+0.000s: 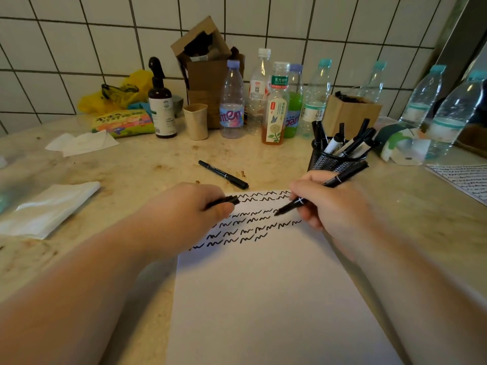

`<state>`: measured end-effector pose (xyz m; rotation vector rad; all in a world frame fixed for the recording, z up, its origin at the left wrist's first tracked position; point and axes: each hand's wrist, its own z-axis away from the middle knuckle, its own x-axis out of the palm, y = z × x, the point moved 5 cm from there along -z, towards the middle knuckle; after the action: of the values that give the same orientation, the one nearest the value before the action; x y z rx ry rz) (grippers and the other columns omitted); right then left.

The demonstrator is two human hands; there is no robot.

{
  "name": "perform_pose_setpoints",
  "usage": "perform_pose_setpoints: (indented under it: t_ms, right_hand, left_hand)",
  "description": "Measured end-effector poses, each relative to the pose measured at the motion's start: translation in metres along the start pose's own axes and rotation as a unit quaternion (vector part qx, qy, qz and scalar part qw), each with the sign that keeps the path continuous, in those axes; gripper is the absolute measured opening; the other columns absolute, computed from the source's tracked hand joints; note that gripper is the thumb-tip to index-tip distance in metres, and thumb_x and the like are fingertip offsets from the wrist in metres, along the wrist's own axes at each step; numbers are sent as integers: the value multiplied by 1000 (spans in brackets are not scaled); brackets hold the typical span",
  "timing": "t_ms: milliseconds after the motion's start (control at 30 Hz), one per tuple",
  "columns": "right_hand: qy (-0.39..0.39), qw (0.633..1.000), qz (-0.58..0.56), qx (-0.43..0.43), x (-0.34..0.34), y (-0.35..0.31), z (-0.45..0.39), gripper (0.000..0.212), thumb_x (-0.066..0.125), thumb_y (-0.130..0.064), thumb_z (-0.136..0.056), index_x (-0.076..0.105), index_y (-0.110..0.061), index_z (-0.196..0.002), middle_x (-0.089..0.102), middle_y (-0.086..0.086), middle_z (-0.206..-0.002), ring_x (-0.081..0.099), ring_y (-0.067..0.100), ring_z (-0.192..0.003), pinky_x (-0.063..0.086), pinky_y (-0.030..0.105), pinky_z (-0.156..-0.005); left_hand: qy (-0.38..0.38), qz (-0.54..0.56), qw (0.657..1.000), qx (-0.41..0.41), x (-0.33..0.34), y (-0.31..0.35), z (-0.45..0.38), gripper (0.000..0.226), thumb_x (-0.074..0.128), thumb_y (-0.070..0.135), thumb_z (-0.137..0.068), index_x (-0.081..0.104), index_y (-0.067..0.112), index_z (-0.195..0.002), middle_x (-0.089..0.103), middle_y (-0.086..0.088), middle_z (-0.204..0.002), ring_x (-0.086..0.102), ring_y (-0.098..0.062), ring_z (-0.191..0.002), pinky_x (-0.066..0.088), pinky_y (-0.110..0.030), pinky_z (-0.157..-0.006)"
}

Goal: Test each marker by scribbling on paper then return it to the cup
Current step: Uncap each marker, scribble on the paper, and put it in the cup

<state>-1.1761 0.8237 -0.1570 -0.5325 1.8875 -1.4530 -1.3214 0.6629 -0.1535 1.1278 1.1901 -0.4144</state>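
Note:
A white sheet of paper (pixel 266 299) lies in front of me with several rows of black scribbles across its top. My right hand (pixel 324 201) grips a black marker (pixel 342 177), its tip touching the paper at the end of a scribble row. My left hand (pixel 189 206) rests on the paper's upper left and pinches the marker's black cap (pixel 229 201). A black mesh cup (pixel 333 160) with several markers stands just behind my right hand. Another black marker (pixel 223 175) lies capped on the counter beyond the paper.
Several plastic bottles (pixel 232 101) line the tiled wall, with a spray bottle (pixel 161 101), a paper cup (pixel 196 122) and cardboard boxes (pixel 205 61). Tissues (pixel 50 206) lie at left. A second scribbled sheet (pixel 463 180) sits at the right edge.

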Motion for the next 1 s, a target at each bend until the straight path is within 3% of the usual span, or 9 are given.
perform_pose_setpoints:
  t_ms: [300, 567, 833, 1000]
  right_hand:
    - [-14, 994, 34, 99, 7, 14, 3, 18, 61, -11, -83, 64, -2, -67, 57, 7, -49, 44, 15, -40, 35, 22, -40]
    - [-37, 995, 20, 90, 11, 14, 3, 23, 61, -12, -85, 66, -13, -62, 56, 6, -50, 44, 17, -42, 34, 23, -42]
    - [-28, 995, 38, 87, 10, 16, 2, 22, 61, -11, -85, 66, -10, -64, 58, 7, -50, 45, 16, -42, 36, 26, -43]
    - [-6, 994, 48, 95, 6, 19, -1, 18, 60, -9, -84, 65, 0, -69, 57, 9, -49, 44, 16, -39, 34, 24, -41]
  left_hand:
    - [-26, -61, 998, -12, 9, -5, -3, 33, 48, 45, -98, 59, 24, -76, 61, 3, -67, 57, -13, -62, 41, -29, -54]
    - [-19, -48, 999, -15, 11, -9, -5, 33, 47, 45, -98, 61, 23, -78, 65, 2, -69, 60, -16, -65, 48, -34, -62]
    - [-19, -51, 998, -14, 11, -10, -6, 33, 47, 46, -98, 61, 24, -78, 64, 3, -68, 59, -14, -63, 47, -33, -61]
    - [-20, -45, 999, -14, 11, -10, -5, 33, 47, 46, -98, 59, 25, -75, 62, 3, -67, 57, -13, -61, 43, -30, -56]
